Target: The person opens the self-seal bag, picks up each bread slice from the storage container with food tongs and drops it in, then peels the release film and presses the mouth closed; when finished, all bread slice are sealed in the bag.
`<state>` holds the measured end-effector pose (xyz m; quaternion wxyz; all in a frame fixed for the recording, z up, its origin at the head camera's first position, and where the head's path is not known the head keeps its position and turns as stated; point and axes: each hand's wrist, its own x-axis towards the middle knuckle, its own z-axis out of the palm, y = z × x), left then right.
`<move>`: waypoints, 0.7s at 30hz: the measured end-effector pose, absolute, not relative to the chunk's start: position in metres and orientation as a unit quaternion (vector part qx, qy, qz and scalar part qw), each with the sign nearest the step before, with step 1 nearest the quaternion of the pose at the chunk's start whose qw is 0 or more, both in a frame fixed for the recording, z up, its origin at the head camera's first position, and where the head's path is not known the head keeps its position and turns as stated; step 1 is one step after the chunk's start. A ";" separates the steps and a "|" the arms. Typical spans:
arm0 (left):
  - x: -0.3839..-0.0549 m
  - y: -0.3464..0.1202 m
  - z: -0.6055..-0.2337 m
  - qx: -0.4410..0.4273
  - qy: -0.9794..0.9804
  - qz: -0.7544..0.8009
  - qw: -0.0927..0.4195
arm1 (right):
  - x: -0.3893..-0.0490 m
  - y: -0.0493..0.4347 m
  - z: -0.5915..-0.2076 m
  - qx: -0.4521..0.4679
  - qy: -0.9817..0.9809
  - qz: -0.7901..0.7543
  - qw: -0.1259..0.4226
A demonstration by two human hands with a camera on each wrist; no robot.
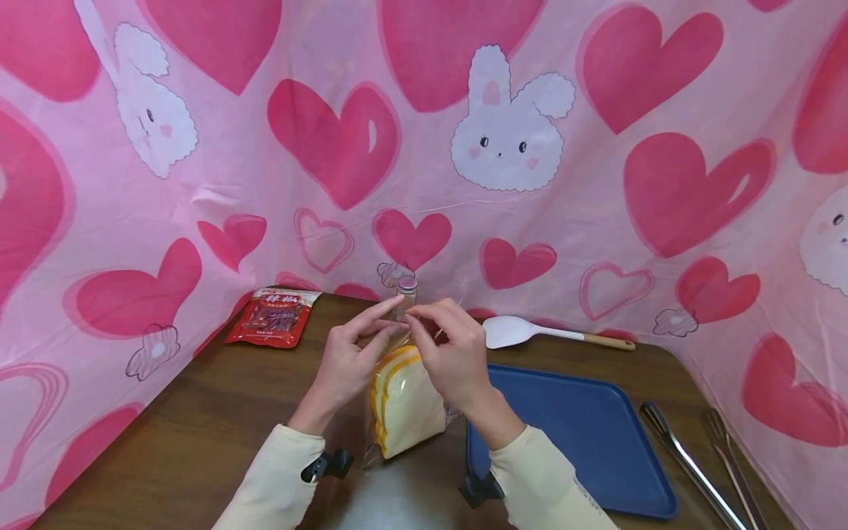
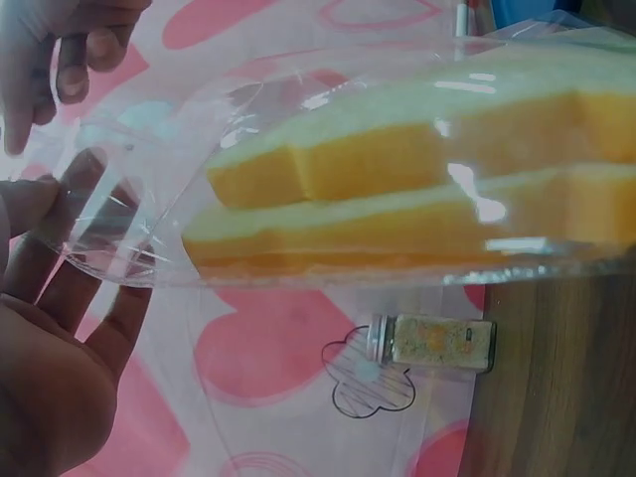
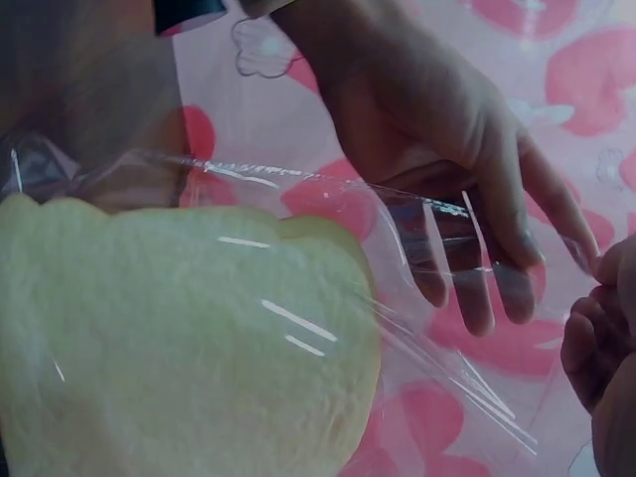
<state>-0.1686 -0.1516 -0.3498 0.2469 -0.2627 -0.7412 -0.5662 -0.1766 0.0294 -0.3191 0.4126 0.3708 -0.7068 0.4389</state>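
Note:
Bread slices (image 1: 411, 405) with orange-yellow crusts stand in a clear plastic bag (image 2: 149, 214) in front of me. My left hand (image 1: 347, 361) holds the bag's loose top end, with the thumb on one side of the film and the fingers behind it, as the left wrist view (image 2: 60, 368) shows. My right hand (image 1: 457, 357) has curled fingers, and its thumb and forefinger pinch at the bag's mouth, close to the left fingertips. In the right wrist view the right hand (image 3: 608, 358) is partly cut off, and the left hand (image 3: 427, 119) shows through the film.
Behind the hands stands a small seasoning jar (image 1: 407, 288). A red food packet (image 1: 274, 318) lies at the back left. To the right are a white spatula (image 1: 517, 331), a blue tray (image 1: 563, 434), metal tongs (image 1: 689, 464) and another metal utensil (image 1: 732, 464).

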 end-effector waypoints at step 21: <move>-0.178 -0.159 -0.352 -0.200 -0.728 -0.608 0.245 | -0.192 0.066 -0.320 0.199 -0.646 0.690 0.260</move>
